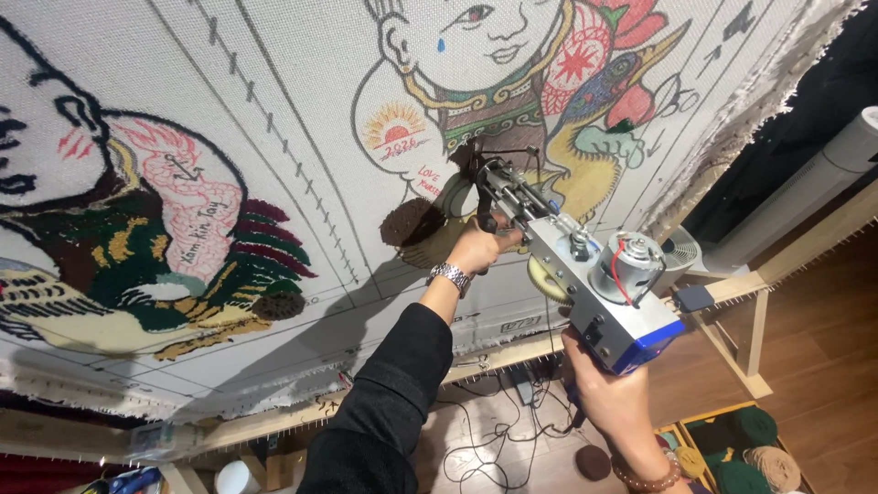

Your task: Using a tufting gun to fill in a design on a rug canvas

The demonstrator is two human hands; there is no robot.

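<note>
Two hands carry one tufting gun (585,265) against the cloth (302,119). The left hand (477,247), wristwatch on the wrist, is closed around the front handle near the needle end. The right hand (611,391) is wrapped around the rear grip beneath the blue motor housing. The gun's tip meets the cloth at a dark brown patch just below the drawn figure's torso.

Assessment: good work here calls for the tip pressed square and firm into the cloth, both grips steady, and travel kept along the drawn outline so the brown fill does not stray into the yellow area beside it. Slack pressure would likely leave loose loops.

The cloth is stretched on a wooden frame (512,352) with tack strips along its lower rail. It is white with grid lines and carries several partly filled coloured designs. Cables (485,439) lie tangled on the wood floor below. Yarn cones (745,453) sit in a crate at lower right, near a small fan (681,249).
</note>
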